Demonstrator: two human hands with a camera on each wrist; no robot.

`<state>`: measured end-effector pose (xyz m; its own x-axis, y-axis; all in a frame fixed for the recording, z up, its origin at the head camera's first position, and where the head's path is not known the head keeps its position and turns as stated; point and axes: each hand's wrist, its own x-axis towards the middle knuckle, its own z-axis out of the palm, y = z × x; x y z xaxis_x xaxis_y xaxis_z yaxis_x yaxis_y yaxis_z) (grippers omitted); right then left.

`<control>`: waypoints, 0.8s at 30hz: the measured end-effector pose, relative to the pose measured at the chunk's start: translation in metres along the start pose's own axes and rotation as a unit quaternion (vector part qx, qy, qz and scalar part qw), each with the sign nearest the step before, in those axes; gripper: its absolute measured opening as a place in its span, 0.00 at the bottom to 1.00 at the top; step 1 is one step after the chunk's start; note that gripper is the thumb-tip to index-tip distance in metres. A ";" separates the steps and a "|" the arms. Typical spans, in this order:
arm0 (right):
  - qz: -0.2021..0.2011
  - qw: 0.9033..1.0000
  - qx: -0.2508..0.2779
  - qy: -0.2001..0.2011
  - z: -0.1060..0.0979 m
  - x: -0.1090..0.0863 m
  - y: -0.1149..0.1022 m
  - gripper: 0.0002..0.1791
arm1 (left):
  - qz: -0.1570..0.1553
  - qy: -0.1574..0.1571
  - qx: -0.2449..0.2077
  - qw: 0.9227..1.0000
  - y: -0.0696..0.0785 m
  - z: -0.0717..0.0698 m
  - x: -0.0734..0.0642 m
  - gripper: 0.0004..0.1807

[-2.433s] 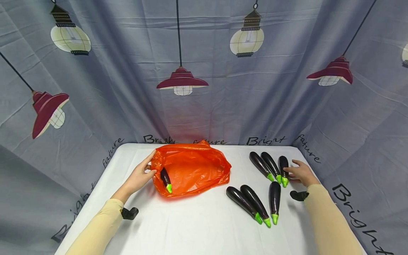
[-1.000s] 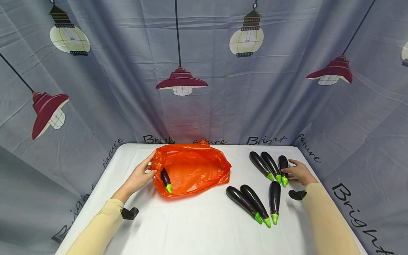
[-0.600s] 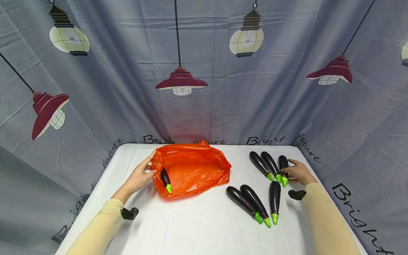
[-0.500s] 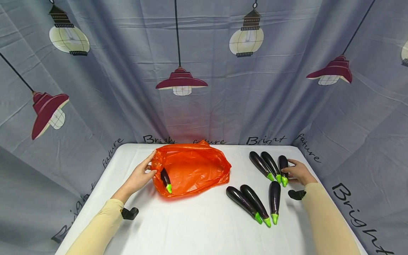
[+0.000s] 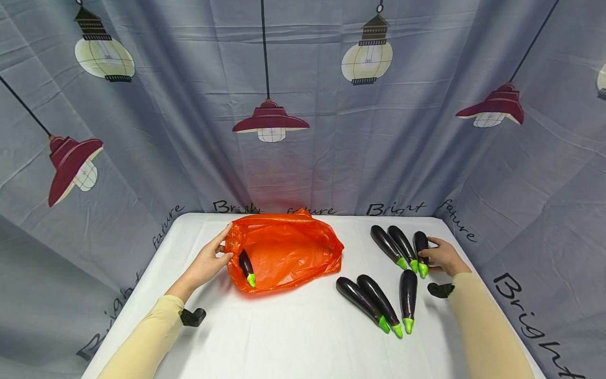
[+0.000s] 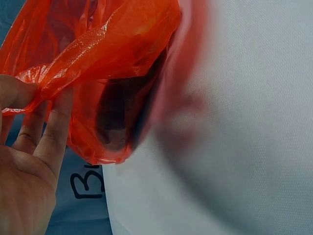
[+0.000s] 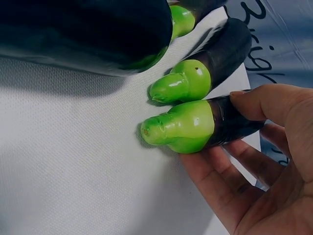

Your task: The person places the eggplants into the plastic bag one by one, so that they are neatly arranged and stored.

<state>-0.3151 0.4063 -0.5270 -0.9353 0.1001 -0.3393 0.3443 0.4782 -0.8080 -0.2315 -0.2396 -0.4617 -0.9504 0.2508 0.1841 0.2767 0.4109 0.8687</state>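
Note:
My left hand pinches the left edge of an orange plastic bag whose mouth faces me. Inside the bag, near that hand, lies one eggplant with its green stem end toward me. In the left wrist view, thumb and fingers squeeze the gathered plastic. At the right, my right hand grips an eggplant, the rightmost of three at the back. The right wrist view has the thumb on top of its dark body and the fingers underneath, with the green stem end sticking out.
Two more eggplants lie just left of the gripped one. Closer to me lie three others, a pair side by side and a single one. All are on a white-covered table, with a grey printed curtain behind.
Since the oldest frame my right hand has shifted slightly left, its thumb coming farther over the eggplant. The left hand and bag stay in place.

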 end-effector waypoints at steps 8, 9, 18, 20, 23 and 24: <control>-0.014 0.999 -0.010 0.028 -0.003 0.006 0.009 0.49 | 0.001 0.008 0.008 1.000 -0.033 0.001 0.008 0.45; -0.016 0.999 -0.006 0.030 -0.004 0.005 0.008 0.49 | 0.001 0.009 0.008 1.000 -0.037 0.001 0.009 0.45; -0.056 0.996 0.054 0.043 -0.013 -0.009 -0.002 0.49 | 0.001 0.006 0.006 1.000 -0.040 -0.002 0.009 0.46; -0.059 0.995 0.061 0.049 -0.014 -0.010 -0.005 0.49 | -0.001 0.006 0.005 1.000 -0.040 -0.002 0.010 0.47; -0.062 0.994 0.077 0.048 -0.014 -0.011 -0.010 0.50 | 0.000 0.004 0.006 1.000 -0.040 -0.001 0.010 0.47; -0.064 0.993 0.082 0.046 -0.014 -0.012 -0.012 0.50 | -0.003 0.004 0.006 1.000 -0.039 -0.001 0.010 0.47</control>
<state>-0.3095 0.4114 -0.5067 -0.9731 0.1303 -0.1898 0.2239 0.3433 -0.9121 -0.2522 -0.2541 -0.4934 -0.9528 0.2424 0.1831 0.2735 0.4225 0.8641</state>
